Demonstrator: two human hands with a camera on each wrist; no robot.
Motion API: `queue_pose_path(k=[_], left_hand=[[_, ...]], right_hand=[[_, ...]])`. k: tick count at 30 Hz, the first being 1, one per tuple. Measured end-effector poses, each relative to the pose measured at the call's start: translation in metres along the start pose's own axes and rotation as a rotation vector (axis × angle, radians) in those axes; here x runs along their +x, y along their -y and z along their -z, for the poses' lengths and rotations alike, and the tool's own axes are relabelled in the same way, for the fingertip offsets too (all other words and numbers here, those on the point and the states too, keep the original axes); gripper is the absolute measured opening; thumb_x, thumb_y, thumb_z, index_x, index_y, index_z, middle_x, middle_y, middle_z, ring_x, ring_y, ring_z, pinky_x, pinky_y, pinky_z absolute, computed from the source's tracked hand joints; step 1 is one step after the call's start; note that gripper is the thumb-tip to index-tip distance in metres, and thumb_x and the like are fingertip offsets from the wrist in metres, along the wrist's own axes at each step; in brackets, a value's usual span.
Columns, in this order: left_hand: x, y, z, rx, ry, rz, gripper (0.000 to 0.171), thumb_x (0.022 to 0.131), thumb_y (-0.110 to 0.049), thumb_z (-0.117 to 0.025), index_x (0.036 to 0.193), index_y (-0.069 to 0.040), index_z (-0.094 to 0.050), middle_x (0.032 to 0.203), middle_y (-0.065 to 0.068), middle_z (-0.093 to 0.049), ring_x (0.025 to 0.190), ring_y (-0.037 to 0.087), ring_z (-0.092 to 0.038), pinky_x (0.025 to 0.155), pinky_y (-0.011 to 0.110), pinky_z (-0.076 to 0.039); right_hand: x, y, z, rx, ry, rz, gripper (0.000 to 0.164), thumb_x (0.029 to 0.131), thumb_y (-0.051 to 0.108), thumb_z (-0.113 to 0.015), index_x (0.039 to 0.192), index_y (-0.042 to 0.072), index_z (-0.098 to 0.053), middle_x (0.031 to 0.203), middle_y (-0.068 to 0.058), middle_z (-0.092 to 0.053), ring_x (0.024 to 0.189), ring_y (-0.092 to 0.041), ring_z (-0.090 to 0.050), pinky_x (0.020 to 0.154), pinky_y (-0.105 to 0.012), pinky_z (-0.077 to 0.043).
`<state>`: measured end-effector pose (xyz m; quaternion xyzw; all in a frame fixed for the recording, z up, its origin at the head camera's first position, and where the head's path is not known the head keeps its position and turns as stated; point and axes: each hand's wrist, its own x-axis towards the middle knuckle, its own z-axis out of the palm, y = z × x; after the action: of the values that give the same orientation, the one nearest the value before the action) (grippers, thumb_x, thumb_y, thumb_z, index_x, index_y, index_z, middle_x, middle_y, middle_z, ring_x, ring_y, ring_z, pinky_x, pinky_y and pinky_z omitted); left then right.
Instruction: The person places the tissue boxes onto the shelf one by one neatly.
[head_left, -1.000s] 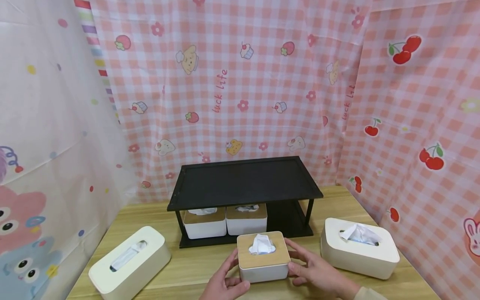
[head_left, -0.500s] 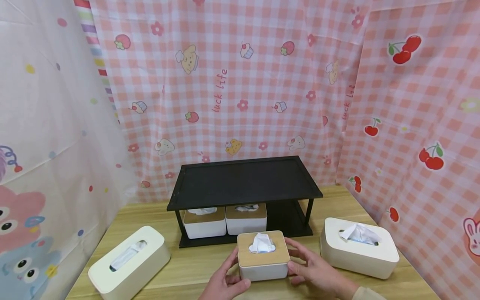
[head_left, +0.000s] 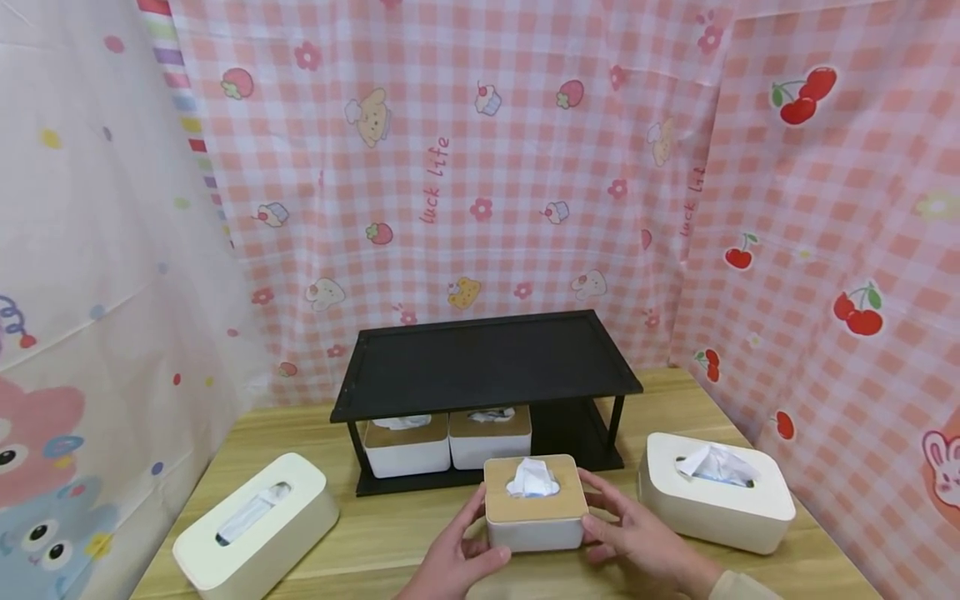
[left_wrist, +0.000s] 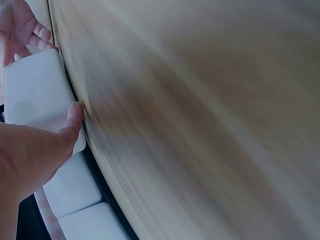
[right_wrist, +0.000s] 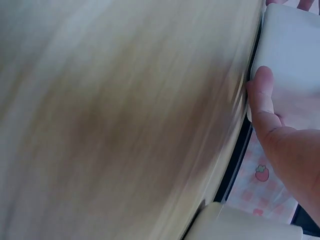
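Pink checked cloth point(head_left: 480, 258) hangs behind the back edge and beside the right edge of a wood-grain tabletop point(head_left: 390, 537), with white dotted cloth point(head_left: 127, 250) beyond the left edge. Toward the back edge stands a low black rack point(head_left: 487, 362); two white, wood-topped boxes point(head_left: 490, 451) sit side by side on its lower shelf point(head_left: 573, 442). One long cream box point(head_left: 270, 537) lies aslant near the left edge, another long cream box point(head_left: 712, 504) near the right edge. Between these, in front of the rack, is a third wood-topped box point(head_left: 536, 533), white tissue point(head_left: 533, 478) poking from its opening. The left hand point(head_left: 461, 552) and right hand point(head_left: 628, 530) grip its opposite sides, fingers curved, thumbs on the near side. Whether it touches the tabletop is unclear.
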<state>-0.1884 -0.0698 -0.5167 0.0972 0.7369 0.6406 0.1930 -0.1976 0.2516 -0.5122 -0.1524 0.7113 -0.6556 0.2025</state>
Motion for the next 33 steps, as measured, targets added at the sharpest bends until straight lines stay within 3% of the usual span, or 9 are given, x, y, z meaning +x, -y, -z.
queue_pose_path(k=[11, 18, 25, 33], left_hand=[[0.019, -0.008, -0.015, 0.009, 0.021, -0.050, 0.095, 0.099, -0.030, -0.080, 0.173, -0.018, -0.020, 0.170, 0.032, -0.030, 0.123, 0.030, -0.065, 0.102, 0.049, -0.060], [0.035, -0.008, -0.023, 0.003, 0.020, -0.067, 0.092, 0.099, -0.034, -0.079, 0.172, -0.022, -0.024, 0.170, 0.025, -0.034, 0.144, 0.040, -0.049, 0.111, 0.053, -0.053], [0.047, -0.014, -0.031, -0.011, 0.040, -0.078, 0.091, 0.097, -0.034, -0.081, 0.171, -0.028, -0.029, 0.169, 0.021, -0.038, 0.116, 0.028, -0.062, 0.097, 0.044, -0.059], [0.060, -0.018, -0.040, -0.008, 0.039, -0.096, 0.091, 0.097, -0.032, -0.081, 0.171, -0.028, -0.028, 0.169, 0.021, -0.037, 0.114, 0.027, -0.061, 0.094, 0.042, -0.057]], right_hand=[[-0.006, 0.003, 0.014, -0.031, -0.060, 0.004, 0.081, 0.112, 0.024, -0.058, 0.172, 0.009, -0.006, 0.165, -0.050, -0.013, 0.120, -0.033, -0.068, 0.096, -0.054, -0.062], [-0.013, 0.003, 0.010, -0.041, -0.156, -0.047, 0.084, 0.111, 0.027, -0.060, 0.173, 0.010, -0.006, 0.165, -0.049, -0.013, 0.124, -0.038, -0.067, 0.094, -0.055, -0.063], [-0.016, 0.002, 0.007, -0.014, -0.243, -0.048, 0.084, 0.111, 0.021, -0.058, 0.173, 0.010, -0.003, 0.168, -0.044, -0.008, 0.140, -0.049, -0.050, 0.095, -0.056, -0.062], [-0.017, 0.004, 0.005, 0.023, -0.354, -0.082, 0.079, 0.112, 0.017, -0.055, 0.174, 0.018, -0.005, 0.174, -0.036, -0.007, 0.149, -0.054, -0.040, 0.094, -0.052, -0.062]])
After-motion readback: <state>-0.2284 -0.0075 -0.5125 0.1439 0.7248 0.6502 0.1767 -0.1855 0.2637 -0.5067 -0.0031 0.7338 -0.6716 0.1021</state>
